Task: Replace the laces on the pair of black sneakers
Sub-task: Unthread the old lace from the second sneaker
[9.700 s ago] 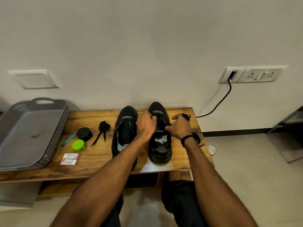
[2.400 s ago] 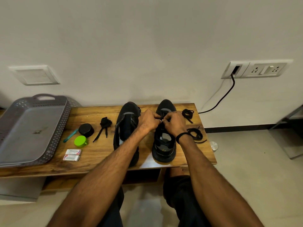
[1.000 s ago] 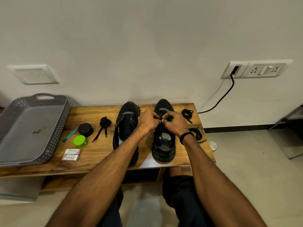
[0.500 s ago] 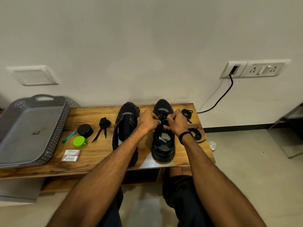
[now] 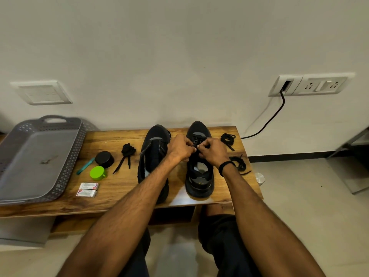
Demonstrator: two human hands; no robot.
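Two black sneakers stand side by side on the low wooden table [image 5: 119,196], toes toward the wall. Over the right sneaker [image 5: 199,176], my left hand [image 5: 180,147] and my right hand [image 5: 213,150] meet at the eyelets, each pinching the black lace [image 5: 196,139] threaded there. The left sneaker [image 5: 152,148] has no lace that I can see; my left forearm crosses its heel. A bundled black lace [image 5: 126,154] lies left of the shoes. Two more coiled laces lie to the right, one [image 5: 228,138] near the wall and one [image 5: 239,163] by my right wrist.
A grey perforated tray [image 5: 65,166] fills the table's left end. Between it and the shoes lie a black round tin [image 5: 104,159], a green cap [image 5: 97,173], a teal stick [image 5: 85,165] and two small white packets [image 5: 87,189]. A black cable [image 5: 269,118] hangs from a wall socket.
Both hands stayed at the right sneaker's eyelets, shifting only slightly as they work the lace. Nothing else on the table moved.
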